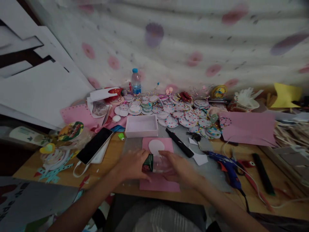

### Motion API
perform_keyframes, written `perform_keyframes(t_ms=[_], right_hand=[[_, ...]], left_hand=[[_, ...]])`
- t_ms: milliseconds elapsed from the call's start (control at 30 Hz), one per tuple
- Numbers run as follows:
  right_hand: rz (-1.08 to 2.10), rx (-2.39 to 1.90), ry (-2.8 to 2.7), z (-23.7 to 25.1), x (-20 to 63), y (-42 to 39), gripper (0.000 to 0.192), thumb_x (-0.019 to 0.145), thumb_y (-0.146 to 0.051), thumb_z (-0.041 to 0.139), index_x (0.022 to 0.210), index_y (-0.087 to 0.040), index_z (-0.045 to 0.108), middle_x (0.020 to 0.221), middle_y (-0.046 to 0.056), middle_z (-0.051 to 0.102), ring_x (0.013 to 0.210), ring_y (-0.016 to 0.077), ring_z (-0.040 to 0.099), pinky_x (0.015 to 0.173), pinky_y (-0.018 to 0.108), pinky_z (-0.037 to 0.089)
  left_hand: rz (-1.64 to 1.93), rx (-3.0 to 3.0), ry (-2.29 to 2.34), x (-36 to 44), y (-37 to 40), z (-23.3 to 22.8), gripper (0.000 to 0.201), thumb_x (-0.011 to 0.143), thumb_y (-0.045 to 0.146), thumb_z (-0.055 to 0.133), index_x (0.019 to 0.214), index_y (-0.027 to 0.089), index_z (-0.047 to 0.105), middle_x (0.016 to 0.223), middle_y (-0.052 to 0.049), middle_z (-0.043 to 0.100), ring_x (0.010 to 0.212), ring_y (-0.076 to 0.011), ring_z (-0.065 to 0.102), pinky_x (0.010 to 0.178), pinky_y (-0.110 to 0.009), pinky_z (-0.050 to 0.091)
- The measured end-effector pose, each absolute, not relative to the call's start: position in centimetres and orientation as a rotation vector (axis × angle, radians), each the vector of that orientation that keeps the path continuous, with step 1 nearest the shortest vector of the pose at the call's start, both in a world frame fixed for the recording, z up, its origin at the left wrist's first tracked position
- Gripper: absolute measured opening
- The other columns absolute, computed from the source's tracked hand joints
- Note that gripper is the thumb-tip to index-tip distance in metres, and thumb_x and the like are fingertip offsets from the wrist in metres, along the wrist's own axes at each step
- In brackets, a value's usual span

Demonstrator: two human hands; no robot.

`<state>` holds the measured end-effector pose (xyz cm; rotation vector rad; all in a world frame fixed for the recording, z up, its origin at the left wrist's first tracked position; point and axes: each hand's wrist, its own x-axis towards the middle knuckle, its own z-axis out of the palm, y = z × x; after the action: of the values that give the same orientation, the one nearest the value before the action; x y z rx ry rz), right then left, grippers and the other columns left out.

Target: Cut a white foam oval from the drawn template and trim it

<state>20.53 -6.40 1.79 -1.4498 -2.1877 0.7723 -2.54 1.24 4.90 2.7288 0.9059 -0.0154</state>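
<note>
At the far left of the wooden surface (116, 148) we see paper cut-outs, then a black smartphone (94, 145) lying on a white slab. Our left hand (131, 166) rests fingers-down on the pink foam sheet (158, 182), its grip closed on the dark green end of a clear tape dispenser (154, 163). Our right hand (180, 167) cups the dispenser's clear side from the other end, fingers curled onto it. The dispenser sits on the pink sheet, just below a white paper circle (156, 146) lying on the same sheet.

We judge the step in hand to be drawing or tearing tape over the sheet; a next move would call for one hand to steady the dispenser while the other pulls the free end.

Behind the sheet stands an open white box (141, 126), then a black stick-like tool (180, 142), and beyond them a spread of dotted paper discs (185, 117). Right of our hands lies a blue glue gun (228, 166) with its cord; it and the paper scraps crowd that side.
</note>
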Motion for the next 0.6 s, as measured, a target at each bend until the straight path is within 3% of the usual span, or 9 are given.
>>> perform_keyframes(t_ms=[100,200,367,600], right_hand=[[0.810,-1.479,-2.110,2.5,20.9,-6.6,0.067,0.070,-0.025,0.071,0.130,-0.024,0.041,0.127,0.010,0.059,0.114,0.0262,0.059,0.094,0.040,0.047],[0.929,-1.429,-2.020,3.4,21.6,-6.8,0.063,0.068,-0.022,0.072,0.125,-0.023,0.046,0.122,0.008,0.062,0.111,0.0245,0.060,0.093,0.039,0.047],[1.172,-1.204,-1.779,4.2,22.6,-7.0,0.048,0.075,-0.023,0.070,0.117,-0.024,0.049,0.120,0.008,0.059,0.111,0.0211,0.058,0.095,0.040,0.046],[1.534,-0.935,-1.212,4.6,22.6,-7.0,0.044,0.077,-0.053,0.068,0.109,-0.026,0.053,0.116,0.011,0.059,0.103,0.0250,0.062,0.086,0.043,0.050]], left_hand=[[-0.069,2.773,0.906,-2.9,1.1,5.2,0.052,0.073,0.045,0.072,0.113,0.017,0.054,0.102,-0.009,0.065,0.096,-0.0301,0.062,0.076,-0.039,0.048],[-0.062,2.842,0.966,-3.6,0.7,6.0,0.041,0.074,0.037,0.070,0.109,0.018,0.057,0.100,-0.009,0.065,0.095,-0.0304,0.062,0.073,-0.040,0.049],[0.007,2.868,1.060,-5.8,-0.2,8.1,0.044,0.073,0.031,0.068,0.113,0.018,0.056,0.099,-0.008,0.067,0.093,-0.0301,0.062,0.077,-0.042,0.050],[0.368,2.760,1.300,-10.6,-2.0,9.1,0.053,0.065,0.025,0.068,0.116,0.025,0.053,0.107,-0.005,0.069,0.094,-0.0273,0.067,0.078,-0.037,0.053]])
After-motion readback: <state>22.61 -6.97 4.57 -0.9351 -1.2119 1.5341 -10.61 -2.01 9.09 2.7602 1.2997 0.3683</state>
